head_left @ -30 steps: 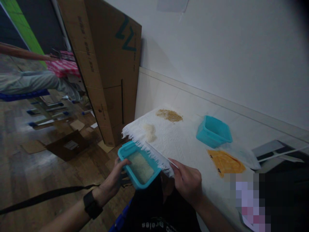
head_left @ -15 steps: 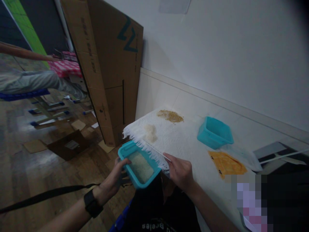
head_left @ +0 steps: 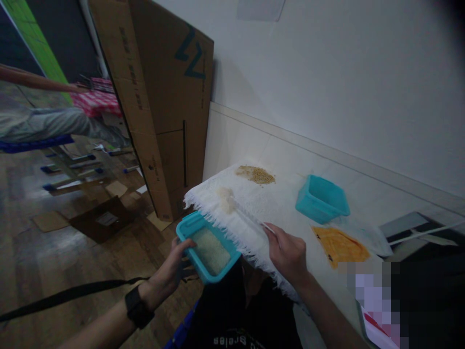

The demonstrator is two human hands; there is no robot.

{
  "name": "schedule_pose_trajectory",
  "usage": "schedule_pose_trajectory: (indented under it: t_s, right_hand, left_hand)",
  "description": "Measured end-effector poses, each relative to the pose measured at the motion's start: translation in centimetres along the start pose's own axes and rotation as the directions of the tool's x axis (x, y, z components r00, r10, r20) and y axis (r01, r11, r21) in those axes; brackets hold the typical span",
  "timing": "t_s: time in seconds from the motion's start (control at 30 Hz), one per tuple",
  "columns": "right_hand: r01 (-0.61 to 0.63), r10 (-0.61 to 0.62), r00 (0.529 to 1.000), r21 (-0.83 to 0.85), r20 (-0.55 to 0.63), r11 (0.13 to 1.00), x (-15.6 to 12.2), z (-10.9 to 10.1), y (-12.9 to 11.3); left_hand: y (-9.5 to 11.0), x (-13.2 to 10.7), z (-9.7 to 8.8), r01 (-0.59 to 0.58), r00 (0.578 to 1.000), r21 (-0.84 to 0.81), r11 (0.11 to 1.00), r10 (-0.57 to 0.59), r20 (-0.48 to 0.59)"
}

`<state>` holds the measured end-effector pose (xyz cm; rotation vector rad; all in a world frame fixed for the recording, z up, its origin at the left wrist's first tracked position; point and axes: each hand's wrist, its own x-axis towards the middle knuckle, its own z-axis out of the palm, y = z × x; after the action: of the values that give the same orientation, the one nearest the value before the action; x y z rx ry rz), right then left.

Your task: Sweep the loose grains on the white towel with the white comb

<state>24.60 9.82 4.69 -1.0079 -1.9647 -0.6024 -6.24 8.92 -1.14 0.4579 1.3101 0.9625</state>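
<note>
In the left hand a tub is gripped, the right pinching a stick.

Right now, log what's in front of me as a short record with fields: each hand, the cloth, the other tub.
Left hand: grips teal tub of pale grains
Right hand: holds thin pale tool, tip near pale pile
White cloth: bears pale pile, tan grains
Second teal tub: right of both piles, beyond orange item

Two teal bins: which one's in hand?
The bin of pale grains, gripped by the left hand; the other bin stands on the table near the orange item, no hand on it.
</note>
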Motion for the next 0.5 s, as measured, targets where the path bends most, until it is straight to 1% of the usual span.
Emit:
schedule_pose_trajectory:
  t_s: [0.07, 0.17, 0.33, 0.5]
  right_hand:
    - [-0.019, 0.017, 1.0, -0.111, -0.021, 0.994, -0.1, 0.4, 1.3]
    - [-0.009, 0.01, 1.0, -0.156, 0.001, 0.988, -0.8, 0.7, 1.9]
    - [0.028, -0.025, 0.998, -0.067, 0.052, 0.997, -2.1, 0.2, 0.2]
    - [0.021, -0.026, 0.998, 0.073, 0.066, 0.997, -2.2, -0.3, -1.6]
  left_hand:
    - [0.0, 0.0, 0.0, 0.0, 1.0, -0.001, 1.0, 0.0, -0.001]
    - [-0.1, -0.1, 0.0, 0.002, 1.0, -0.002, 1.0, -0.002, 0.015]
    - [-0.3, -0.2, 0.0, 0.012, 0.999, 0.009, 1.0, -0.012, 0.029]
    - [-0.3, -0.1, -0.1, 0.003, 0.999, -0.001, 1.0, -0.003, 0.037]
